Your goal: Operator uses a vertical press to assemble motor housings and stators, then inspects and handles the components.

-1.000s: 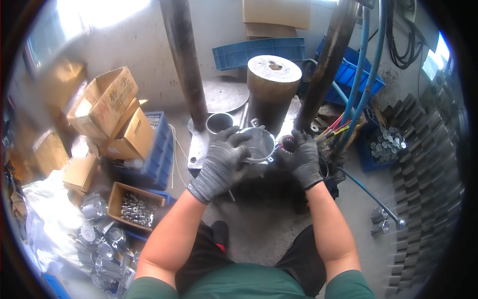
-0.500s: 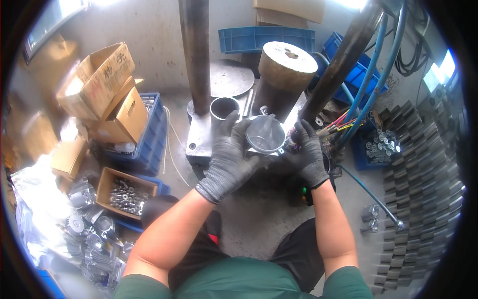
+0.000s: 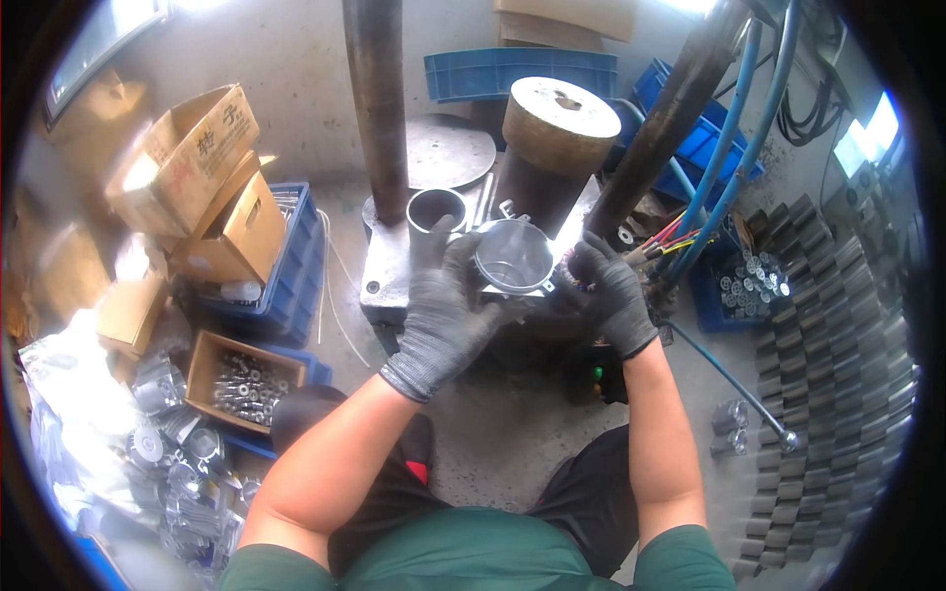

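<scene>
In the middle of the head view, my left hand [image 3: 443,315], in a grey glove, is closed round the side of a round metal housing [image 3: 514,256]. The housing is a hollow cup with its open mouth upward and small lugs on its rim. My right hand [image 3: 616,300], gloved alike, is just right of the housing. Its curled fingers grip a small ring-shaped part [image 3: 572,268] with coloured bits along its edge, mostly hidden by the glove. Behind my left fingers stands an upright metal cylinder [image 3: 437,209] with an open top, on the machine's metal base [image 3: 384,266].
A thick post [image 3: 376,108] and a slanted one [image 3: 680,113] flank a heavy round-topped block [image 3: 562,118]. Blue hoses [image 3: 749,128] hang at right, above stacked metal pieces [image 3: 828,394]. At left are cardboard boxes [image 3: 246,227], a blue crate [image 3: 301,261] and bagged metal parts [image 3: 187,483].
The view has shifted slightly. My right hand has turned a little and drawn slightly away from the housing, showing more of the ring-shaped part. My left hand keeps its hold.
</scene>
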{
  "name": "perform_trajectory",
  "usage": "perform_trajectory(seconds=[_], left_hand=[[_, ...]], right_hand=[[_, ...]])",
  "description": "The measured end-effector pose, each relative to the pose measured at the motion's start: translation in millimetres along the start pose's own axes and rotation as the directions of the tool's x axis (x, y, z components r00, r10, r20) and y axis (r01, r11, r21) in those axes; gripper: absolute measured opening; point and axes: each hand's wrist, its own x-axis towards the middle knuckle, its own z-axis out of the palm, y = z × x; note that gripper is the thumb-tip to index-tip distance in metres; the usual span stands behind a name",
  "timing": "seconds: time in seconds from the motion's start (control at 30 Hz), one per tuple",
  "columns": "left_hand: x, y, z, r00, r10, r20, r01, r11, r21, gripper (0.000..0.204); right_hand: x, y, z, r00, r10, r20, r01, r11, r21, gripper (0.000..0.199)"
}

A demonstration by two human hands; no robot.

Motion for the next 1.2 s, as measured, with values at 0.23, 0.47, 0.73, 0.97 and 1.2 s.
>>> perform_trajectory(seconds=[0.23, 0.47, 0.73, 0.97, 1.2], left_hand=[[-1, -27, 2, 0.993, 0.074, -0.095, -0.073, 0.997, 0.013, 0.119], [4, -41, 12, 0.983, -0.072, -0.168, 0.084, 0.994, 0.067, 0.129], [17, -28, -3, 0.99, -0.135, -0.039, 0.139, 0.981, 0.133, 0.114], [31, -22, 11, 0.982, -0.061, 0.178, 0.055, 0.998, 0.04, 0.115], [31, -12, 20, 0.985, -0.034, 0.17, 0.018, 0.995, 0.099, 0.118]], right_hand=[[-4, 18, 25, 0.989, -0.014, -0.148, 0.012, 1.0, -0.017, 0.029], [-11, 34, 36, 0.936, 0.336, -0.107, -0.184, 0.724, 0.665, 0.02], [-15, -34, -34, 0.817, 0.351, -0.458, -0.052, 0.835, 0.547, 0.04], [17, -88, -80, 0.894, 0.309, -0.324, 0.058, 0.638, 0.768, 0.048], [16, -75, -46, 0.932, 0.297, -0.207, 0.023, 0.521, 0.853, 0.057]])
